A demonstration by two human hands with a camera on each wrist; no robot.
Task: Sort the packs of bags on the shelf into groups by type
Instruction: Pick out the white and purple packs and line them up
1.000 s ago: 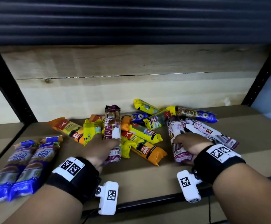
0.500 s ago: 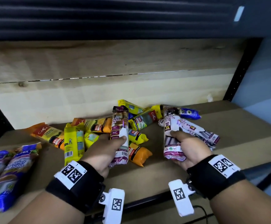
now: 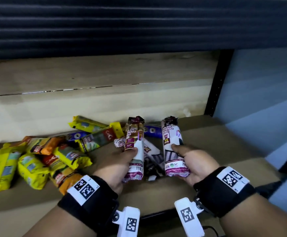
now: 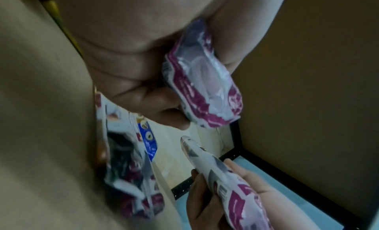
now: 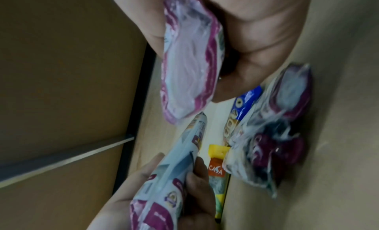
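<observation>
fig. head view, read left to right. yellow and orange packs [image 3: 41,161] lie heaped at 9 o'clock on the shelf [image 3: 225,151], glossy crinkled film, flat pillow shapes with crimped ends, overlapping one another; a blue pack [image 3: 152,132] lies at 12 o'clock against the pale wooden back panel [image 3: 88,106]. the left hand [image 3: 115,166] has its grip curled around the lower half of a white-and-purple drawstring pack [image 3: 134,147], thumb across the front, the pack upright and lifted off the shelf. between the hands, more white-and-purple packs [image 3: 152,158] lie on the shelf, partly hidden. the right hand [image 3: 193,161] has its grip wrapped around a second drawstring pack [image 3: 172,147], also upright and raised, just beside the first but apart from it. both held packs are soft plastic rolls, rounded, with gathered purple ends, as the wrist views show.

step in hand, as judged: two packs of one type are picked out and carried, toward the bare shelf at 3 o'clock it seems. the next move calls for laying them side by side, clear of the mixed heap, then fetching the matching packs left between the hands.
</observation>
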